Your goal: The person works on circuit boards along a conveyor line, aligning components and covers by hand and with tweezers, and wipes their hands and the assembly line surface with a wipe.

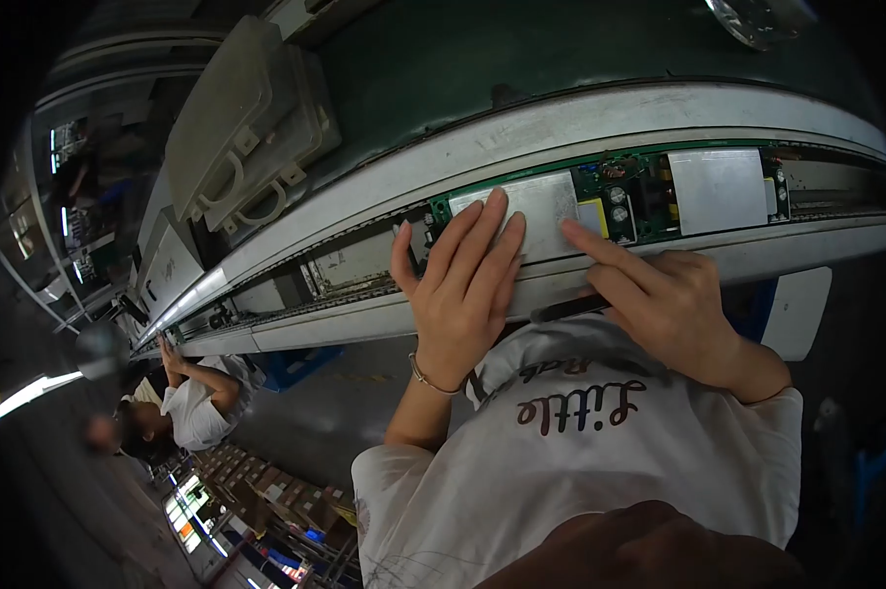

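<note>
My left hand (462, 285) lies with fingers spread over a silver metal plate (551, 201) on a green circuit board (588, 177) in the rail track. A bracelet circles the left wrist. My right hand (664, 299) touches the same plate's right part with an outstretched index finger. Its other fingers are curled round a dark rod-like object (568, 310), which is partly hidden by the hand. Right of that plate are a yellow-sided part (593, 218) and round components. A second board with a silver plate (718, 191) sits farther right.
Long metal rails (335, 322) with a chain run across the view. Beyond them are a green surface (403, 59) and translucent plastic cases (237, 118). Another person (202, 398) works at the rail's far left. Stacked boxes (276, 491) stand lower left; a stool (796, 312) is at right.
</note>
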The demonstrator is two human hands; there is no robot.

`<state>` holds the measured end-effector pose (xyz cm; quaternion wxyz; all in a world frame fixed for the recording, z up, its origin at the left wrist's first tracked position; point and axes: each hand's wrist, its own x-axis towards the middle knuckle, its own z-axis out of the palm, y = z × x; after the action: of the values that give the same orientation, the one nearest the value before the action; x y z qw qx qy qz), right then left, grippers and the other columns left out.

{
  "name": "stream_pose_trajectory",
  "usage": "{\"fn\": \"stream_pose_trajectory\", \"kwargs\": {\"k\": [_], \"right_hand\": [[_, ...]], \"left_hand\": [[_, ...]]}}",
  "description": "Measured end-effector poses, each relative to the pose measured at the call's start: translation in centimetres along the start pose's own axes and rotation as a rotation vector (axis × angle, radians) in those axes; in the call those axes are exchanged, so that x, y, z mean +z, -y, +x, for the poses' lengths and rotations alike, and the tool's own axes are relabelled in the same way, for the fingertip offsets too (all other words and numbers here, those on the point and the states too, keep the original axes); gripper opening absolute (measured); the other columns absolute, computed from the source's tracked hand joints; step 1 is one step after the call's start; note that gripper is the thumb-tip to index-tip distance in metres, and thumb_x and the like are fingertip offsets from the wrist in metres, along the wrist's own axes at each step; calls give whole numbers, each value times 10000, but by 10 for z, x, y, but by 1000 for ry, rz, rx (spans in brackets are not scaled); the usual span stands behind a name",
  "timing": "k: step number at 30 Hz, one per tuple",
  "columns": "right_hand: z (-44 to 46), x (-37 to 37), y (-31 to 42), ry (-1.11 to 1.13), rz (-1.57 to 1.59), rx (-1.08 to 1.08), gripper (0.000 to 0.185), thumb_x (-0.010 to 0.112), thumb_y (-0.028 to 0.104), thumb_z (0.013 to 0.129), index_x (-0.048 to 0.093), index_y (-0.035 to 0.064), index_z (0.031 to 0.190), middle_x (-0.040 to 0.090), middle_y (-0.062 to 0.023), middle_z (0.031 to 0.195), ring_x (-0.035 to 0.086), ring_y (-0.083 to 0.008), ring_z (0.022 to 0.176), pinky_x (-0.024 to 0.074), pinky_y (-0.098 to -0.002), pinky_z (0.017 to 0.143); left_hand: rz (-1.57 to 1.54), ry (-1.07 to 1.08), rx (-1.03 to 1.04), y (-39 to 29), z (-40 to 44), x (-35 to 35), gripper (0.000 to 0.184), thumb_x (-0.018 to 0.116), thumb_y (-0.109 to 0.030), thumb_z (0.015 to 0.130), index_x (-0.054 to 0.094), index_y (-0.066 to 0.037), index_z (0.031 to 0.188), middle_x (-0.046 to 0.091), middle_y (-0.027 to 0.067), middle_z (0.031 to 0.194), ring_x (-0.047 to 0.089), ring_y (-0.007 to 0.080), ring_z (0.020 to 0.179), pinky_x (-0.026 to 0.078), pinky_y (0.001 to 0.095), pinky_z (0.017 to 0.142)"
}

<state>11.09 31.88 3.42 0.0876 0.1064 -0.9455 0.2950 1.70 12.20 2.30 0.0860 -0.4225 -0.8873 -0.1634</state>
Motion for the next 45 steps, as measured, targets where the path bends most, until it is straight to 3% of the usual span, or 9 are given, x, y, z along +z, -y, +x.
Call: {"fn": "stream_pose_trajectory", "kwargs": {"k": [6, 13, 16, 29, 32, 34, 38, 41, 45], "right_hand": [[1, -1, 0, -29, 91, 24, 296, 682, -8, 564, 574, 24, 838, 607, -47, 1195, 605, -157, 533, 445, -254, 465], [2, -2, 3, -21, 40, 61, 408, 659, -74, 603, 603, 35, 992, 617, -52, 1176, 658, -182, 661, 479, -255, 501], [3, 3, 2, -95, 24, 56, 406, 724, -2, 602, 611, 72, 985, 618, -1, 1170, 641, -176, 605, 468, -264, 494], [3, -6, 8, -68, 1, 111, 357, 702, -39, 622, 621, 47, 959, 637, -39, 1133, 652, -187, 633, 481, -265, 506], [-6, -20, -5, -104, -4, 126, 365, 666, -73, 658, 625, 36, 1004, 644, -59, 1121, 675, -193, 703, 501, -258, 537], [-15, -26, -20, -320, -57, 224, 391, 627, -96, 702, 619, 33, 1072, 646, -75, 1114, 687, -196, 810, 537, -253, 620], [-26, -33, -34, -258, -215, 392, 390, 590, -88, 768, 611, 68, 1125, 637, -76, 1129, 663, -216, 929, 549, -278, 741], [-29, -31, -38, -245, -224, 346, 404, 583, -87, 785, 606, 86, 1149, 638, -68, 1131, 652, -233, 959, 537, -284, 755], [-44, -29, -72, -179, -79, 317, 341, 459, 27, 924, 533, 65, 1255, 594, -88, 1213, 590, -211, 1083, 482, -285, 863]], "left_hand": [[-124, 102, 52, 9, 0, -10, 515, 683, -265, 755, 552, -142, 1238, 515, 7, 1314, 466, 195, 1204, 126, 480, 1074], [-53, 9, 32, 21, -12, -15, 554, 699, -337, 738, 551, -110, 1221, 523, 17, 1298, 448, 219, 1219, 153, 487, 1061], [-65, 12, 12, 18, -15, -13, 559, 709, -330, 723, 561, -146, 1230, 531, 6, 1295, 439, 221, 1230, 139, 453, 1071], [-99, -35, 12, 10, -15, 2, 575, 720, -359, 699, 558, -191, 1224, 501, 31, 1294, 444, 214, 1211, 157, 469, 1060], [-103, -40, 7, 9, -14, 3, 559, 709, -371, 707, 565, -187, 1215, 501, 33, 1291, 440, 221, 1213, 156, 470, 1061], [-105, -34, 3, 8, -14, 3, 550, 702, -379, 713, 569, -186, 1211, 501, 33, 1291, 438, 224, 1214, 155, 470, 1062], [-110, -29, 6, 7, -13, 6, 538, 674, -412, 732, 571, -185, 1209, 498, 36, 1296, 425, 233, 1225, 157, 475, 1063], [-116, -26, 14, 7, -13, 9, 558, 665, -434, 735, 559, -183, 1223, 489, 43, 1305, 416, 245, 1233, 159, 491, 1064], [-139, -81, 30, 10, -15, 17, 631, 683, -469, 701, 524, -158, 1226, 480, 68, 1291, 413, 273, 1226, 184, 540, 1055]]}}
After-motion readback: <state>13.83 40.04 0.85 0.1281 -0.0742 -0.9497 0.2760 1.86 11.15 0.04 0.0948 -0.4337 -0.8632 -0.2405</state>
